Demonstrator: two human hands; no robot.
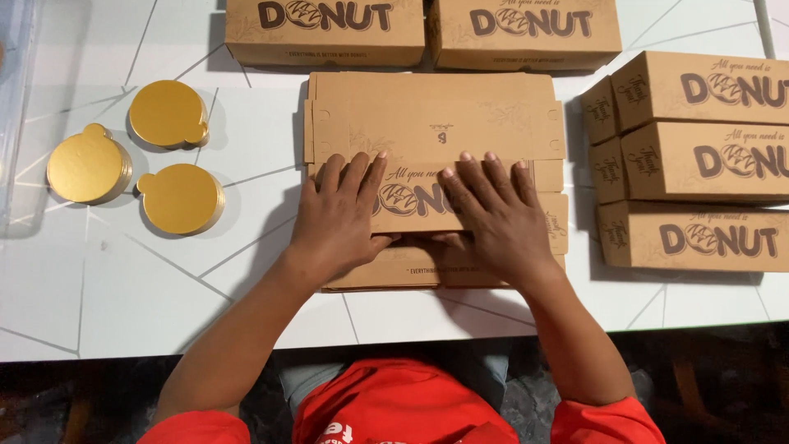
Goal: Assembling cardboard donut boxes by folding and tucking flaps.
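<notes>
Both hands, left hand [341, 214] and right hand [493, 215], press flat on the cardboard box [427, 123].

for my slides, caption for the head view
Both hands press flat on an unfolded cardboard box beside gold discs.

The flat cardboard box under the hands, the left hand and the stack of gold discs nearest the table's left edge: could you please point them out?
flat cardboard box [431, 115], head view, on its bare upper panel.
left hand [337, 218], head view, on the back of the hand.
stack of gold discs [86, 164], head view, on the top disc's face.
</notes>
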